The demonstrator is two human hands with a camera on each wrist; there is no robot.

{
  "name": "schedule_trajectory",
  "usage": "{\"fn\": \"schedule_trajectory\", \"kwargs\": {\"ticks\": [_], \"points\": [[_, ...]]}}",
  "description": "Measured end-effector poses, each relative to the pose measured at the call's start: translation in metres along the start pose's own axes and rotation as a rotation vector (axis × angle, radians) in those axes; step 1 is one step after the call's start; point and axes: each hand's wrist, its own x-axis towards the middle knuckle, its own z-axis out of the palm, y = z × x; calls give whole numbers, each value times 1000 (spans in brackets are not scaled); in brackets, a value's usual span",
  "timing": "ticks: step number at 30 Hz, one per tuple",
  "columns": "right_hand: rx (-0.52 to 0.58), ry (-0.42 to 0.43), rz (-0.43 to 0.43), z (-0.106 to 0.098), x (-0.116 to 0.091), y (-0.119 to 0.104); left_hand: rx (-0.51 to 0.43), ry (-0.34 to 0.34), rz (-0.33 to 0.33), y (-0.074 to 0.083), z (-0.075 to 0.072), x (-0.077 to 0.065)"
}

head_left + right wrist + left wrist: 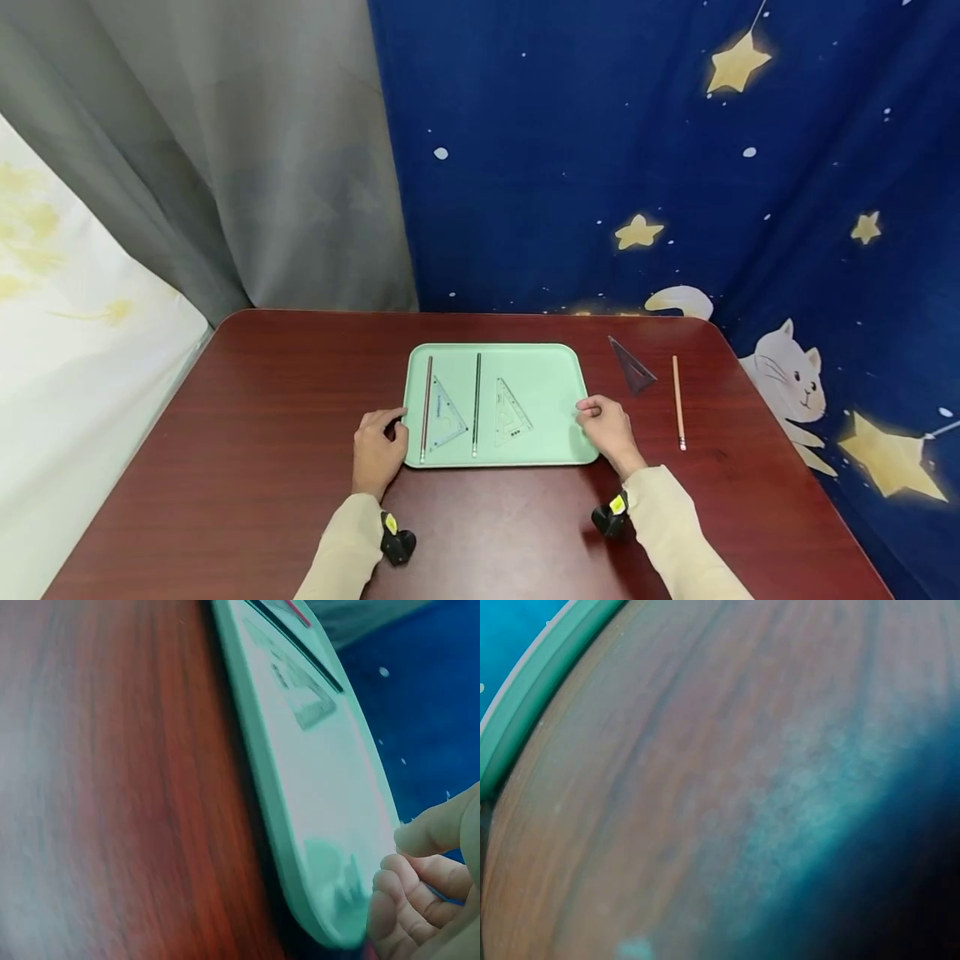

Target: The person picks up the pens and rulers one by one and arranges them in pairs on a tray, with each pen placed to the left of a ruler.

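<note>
A mint-green tray [551, 400] lies on the table between both hands. On it, from left to right, are a red pencil [427, 408], a clear set square with blue markings [448, 421], a black pencil [476, 404] and a second clear set square [512, 415]. My left hand [378, 450] holds the tray's left rim. At the right rim, my right hand [606, 429] pinches the edge, thumb above and fingers curled, as the right wrist view shows. The left wrist view catches only the tray's green rim [551, 682], with the hand out of sight.
Right of the tray, a dark transparent set square [633, 368] lies on the reddish-brown table [262, 433]. Further right is a plain wooden pencil [678, 404]. Behind the table hang a grey curtain [285, 150] and a blue star-patterned curtain [540, 167].
</note>
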Motion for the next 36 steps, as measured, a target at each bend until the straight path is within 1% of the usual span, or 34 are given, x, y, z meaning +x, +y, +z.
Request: {"fn": "schedule_trajectory", "kwargs": {"ticks": [3, 6, 11, 16, 20, 25, 30, 33, 36], "points": [[4, 18, 21, -8, 2, 5, -7, 12, -4, -1, 1, 1], [-34, 44, 44, -17, 4, 16, -23, 5, -10, 0, 5, -1], [-89, 94, 65, -27, 5, 28, -19, -24, -7, 1, 2, 1], [-129, 158, 78, -38, 5, 41, -22, -21, -13, 2, 2, 0], [-152, 217, 120, -46, 7, 50, -12, -14, -13, 1, 1, 0], [-194, 273, 160, -58, 7, 63, -14, -8, -28, 1, -1, 0], [-230, 321, 204, -67, 6, 77, -21, -11, -28, 1, 1, 0], [-236, 334, 241, -70, 6, 84, -14, -10, -26, -1, 2, -1], [-238, 340, 251, -73, 7, 87, -9, 1, -20, -1, 1, -1]]}}
